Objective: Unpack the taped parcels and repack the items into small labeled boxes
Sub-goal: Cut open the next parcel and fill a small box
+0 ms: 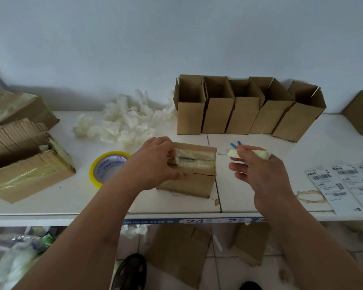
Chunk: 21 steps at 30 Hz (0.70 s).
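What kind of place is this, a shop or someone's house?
Most likely a small packing room for mail orders. A row of open cardboard boxes waits by the wall, barcode shipping labels lie on the table, and a tape roll sits nearby.

I take this for a small packing room: open cartons (245,109) in a row, shipping labels (344,183), a tape roll (107,166) on a white bench (260,197).

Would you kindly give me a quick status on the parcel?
Left hand gripping taped parcel, top seam slit. Right hand holding tape-wrapped cutter, clear of parcel. Nothing blocking.
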Each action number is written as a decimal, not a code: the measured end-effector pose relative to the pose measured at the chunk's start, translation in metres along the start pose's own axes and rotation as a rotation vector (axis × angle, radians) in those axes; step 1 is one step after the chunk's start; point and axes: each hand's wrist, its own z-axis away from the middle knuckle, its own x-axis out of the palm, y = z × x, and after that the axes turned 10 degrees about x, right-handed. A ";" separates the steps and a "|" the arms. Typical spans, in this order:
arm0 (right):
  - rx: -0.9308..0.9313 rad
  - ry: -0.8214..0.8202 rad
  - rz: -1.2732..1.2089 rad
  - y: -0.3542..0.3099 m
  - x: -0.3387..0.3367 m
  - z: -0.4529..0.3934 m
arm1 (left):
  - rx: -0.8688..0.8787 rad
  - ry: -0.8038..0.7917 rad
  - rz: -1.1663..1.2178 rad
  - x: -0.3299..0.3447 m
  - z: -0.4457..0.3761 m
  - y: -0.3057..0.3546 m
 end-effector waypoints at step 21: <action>-0.088 -0.034 0.254 0.012 -0.004 0.016 | -0.061 0.044 0.006 0.007 -0.003 0.001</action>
